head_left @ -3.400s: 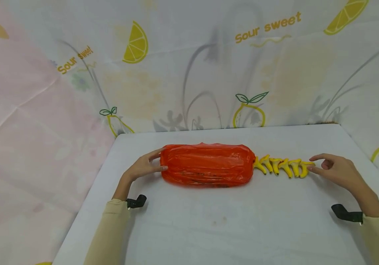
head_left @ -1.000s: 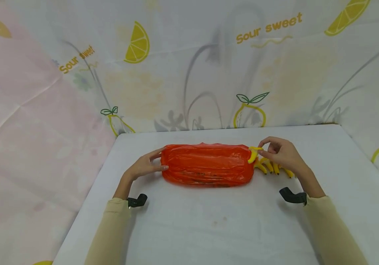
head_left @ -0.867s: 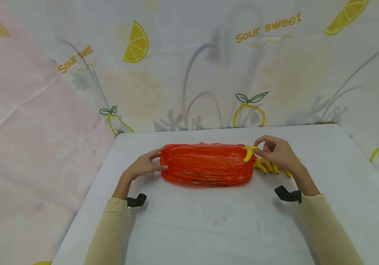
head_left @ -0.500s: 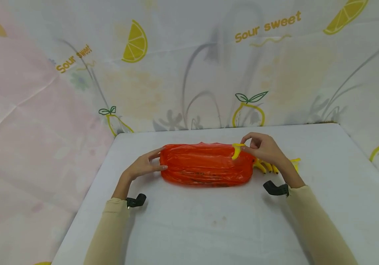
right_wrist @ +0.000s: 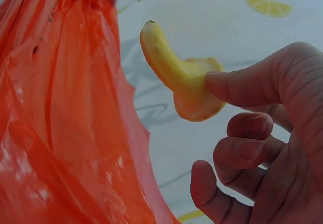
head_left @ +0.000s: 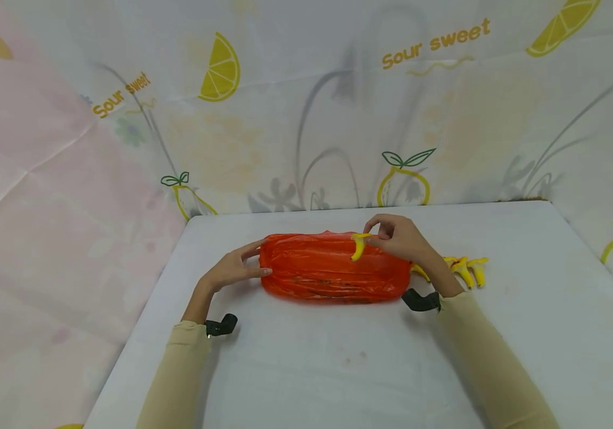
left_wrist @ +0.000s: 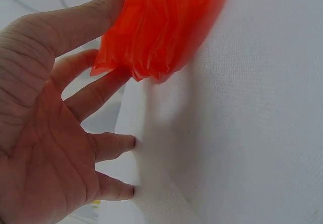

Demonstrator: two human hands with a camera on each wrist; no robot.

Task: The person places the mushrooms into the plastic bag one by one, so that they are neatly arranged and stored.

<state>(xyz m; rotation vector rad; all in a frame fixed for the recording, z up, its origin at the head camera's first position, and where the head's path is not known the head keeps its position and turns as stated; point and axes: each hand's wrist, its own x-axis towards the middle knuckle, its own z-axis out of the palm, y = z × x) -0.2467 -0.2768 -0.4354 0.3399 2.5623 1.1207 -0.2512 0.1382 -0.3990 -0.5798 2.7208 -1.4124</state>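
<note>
My left hand [head_left: 229, 268] holds the left end of a long red plastic bag [head_left: 327, 274] lying on the table. In the left wrist view, the thumb lies in front of the bag and two fingers reach behind it; the other two are straight and apart from it. With thumb and forefinger, my right hand [head_left: 398, 235] pinches a small yellow banana-shaped piece [right_wrist: 171, 70] with a flared, flat end. This piece appears over the bag's right half in the head view. Several similar banana-shaped pieces [head_left: 463, 272] lie right of the bag, partly hidden by my right wrist.
The white table [head_left: 333, 369] has a straight back edge against a cloth backdrop [head_left: 306, 119] printed with lemons and "Sour sweet". More pale cloth hangs at the left and right sides. A black wrist camera [head_left: 222, 325] sticks out from each sleeve.
My right hand has picked up the rightmost banana-shaped piece and carried it left over the bag, still moving left in the last second. The left hand and bag look unmoved.
</note>
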